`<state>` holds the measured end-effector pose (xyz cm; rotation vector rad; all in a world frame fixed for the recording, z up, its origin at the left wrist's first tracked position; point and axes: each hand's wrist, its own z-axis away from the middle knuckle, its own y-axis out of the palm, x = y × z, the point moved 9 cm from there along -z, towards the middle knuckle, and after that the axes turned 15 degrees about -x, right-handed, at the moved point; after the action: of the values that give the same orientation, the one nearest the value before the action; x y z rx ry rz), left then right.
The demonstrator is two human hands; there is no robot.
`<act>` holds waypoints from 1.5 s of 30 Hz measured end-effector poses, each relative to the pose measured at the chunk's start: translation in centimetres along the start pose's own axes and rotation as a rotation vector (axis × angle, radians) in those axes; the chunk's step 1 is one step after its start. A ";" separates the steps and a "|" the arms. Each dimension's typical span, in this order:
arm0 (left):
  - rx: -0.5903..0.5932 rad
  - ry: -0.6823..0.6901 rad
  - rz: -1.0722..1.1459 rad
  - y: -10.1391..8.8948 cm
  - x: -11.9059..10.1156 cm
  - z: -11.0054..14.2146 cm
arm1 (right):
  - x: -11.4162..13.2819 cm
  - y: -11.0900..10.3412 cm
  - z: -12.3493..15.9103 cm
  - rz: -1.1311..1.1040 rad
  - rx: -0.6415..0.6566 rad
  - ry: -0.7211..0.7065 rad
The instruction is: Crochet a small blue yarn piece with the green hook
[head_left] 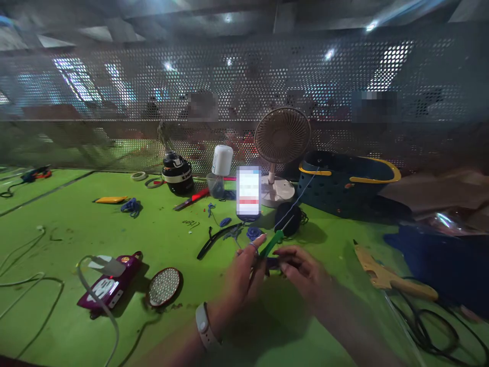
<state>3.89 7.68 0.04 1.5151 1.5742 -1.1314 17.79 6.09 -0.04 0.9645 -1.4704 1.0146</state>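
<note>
My left hand (246,270), with a pale wristband, is closed around the green handle of a crochet hook (272,242). The thin metal shaft points up and away to the right. Between my hands is a small dark blue crocheted piece (272,263), pinched by the fingers of my right hand (301,270). Its exact shape is hidden by my fingers. A strand of blue yarn runs from the basket down toward my hands. Just beyond them lie a dark yarn ball (287,218) and a small blue crocheted rosette (253,233).
Behind my hands stand a lit phone (248,192), a fan (282,136) and a dark blue basket (344,186). A glue gun (393,278) with its cable lies right. Left are a purple power strip (110,288), a round studded disc (164,287) and black glasses (216,238).
</note>
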 end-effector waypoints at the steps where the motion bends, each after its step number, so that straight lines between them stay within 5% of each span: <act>1: -0.005 -0.034 0.032 0.0 0.2 0.0 | 0.2 -0.3 0.0 -0.004 -0.025 -0.022; 17: 0.076 -0.296 0.151 1.5 1.8 -0.3 | 4.0 -0.2 0.9 0.378 -0.006 -0.511; 26: -0.056 -0.151 -0.033 0.3 1.6 -0.2 | 3.7 0.5 0.8 0.507 0.058 -0.444; 32: -0.254 -0.524 0.373 -0.1 2.9 0.4 | 2.3 0.5 0.6 0.358 0.034 -0.358; 37: -0.364 -0.734 0.723 1.0 4.0 1.2 | -0.8 -0.2 1.0 0.195 -0.087 -0.132; 41: -0.218 -0.583 0.552 0.9 3.7 0.1 | -1.0 0.1 1.4 0.284 -0.033 0.011; 45: -0.112 -0.372 0.303 0.4 2.9 -0.6 | 0.8 -0.3 1.2 0.286 -0.046 -0.049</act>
<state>4.06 9.41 -2.43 1.3237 1.0973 -1.0580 17.66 4.82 0.69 0.7635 -1.6988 1.1621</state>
